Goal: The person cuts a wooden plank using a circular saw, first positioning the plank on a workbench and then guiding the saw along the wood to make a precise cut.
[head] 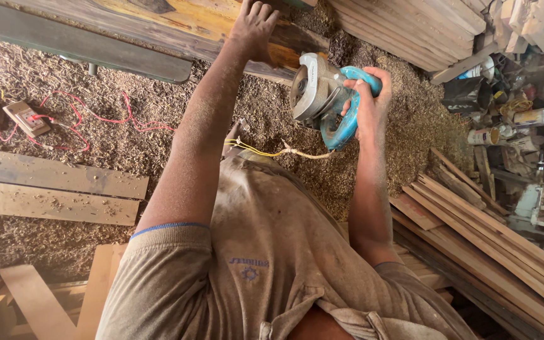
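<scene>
Sawdust (96,145) carpets the floor around the workbench plank (177,25), with boards (51,189) nearby. Left hand (254,28) lies spread on the plank; beside it, right hand (366,101) clenches a blue power planer (322,94).

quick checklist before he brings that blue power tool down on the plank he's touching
1. Right hand closed on the blue power tool handle: ok.
2. Left hand flat on the wooden plank: ok.
3. Tool lifted off the plank: ok.
4. Yellow cord away from the tool's front: ok.
5. Blade or guard condition: cannot tell.
6. Footing on the wood shavings: cannot tell.
</scene>
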